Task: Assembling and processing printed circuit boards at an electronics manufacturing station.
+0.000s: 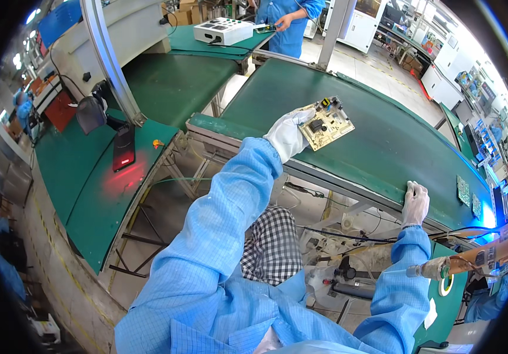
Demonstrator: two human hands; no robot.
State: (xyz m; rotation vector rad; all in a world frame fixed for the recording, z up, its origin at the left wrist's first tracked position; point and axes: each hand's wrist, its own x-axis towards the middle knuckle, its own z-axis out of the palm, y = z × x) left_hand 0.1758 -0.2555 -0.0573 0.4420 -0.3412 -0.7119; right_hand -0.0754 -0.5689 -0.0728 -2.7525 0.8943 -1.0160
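My left hand [290, 134], in a white glove, grips a circuit board [328, 126] by its left edge. The board is cream coloured, with black, yellow and other small parts on its upper face. It is above the green conveyor belt [377, 127]. Part of my left fingers is hidden behind the board. Farther right, my right hand [416, 205], also gloved, rests on the belt's near edge with nothing in it, its fingers stretched forward. Beyond it, two green circuit boards [464, 192] lie toward the belt's right end.
A barcode scanner on a stand [93, 113] casts red light on the left green table [97, 194]. A white box-shaped device [223, 31] sits on the far bench, beside a person in blue [286, 23]. An orange-brown cylinder [472, 259] and a tape roll [446, 285] are at lower right.
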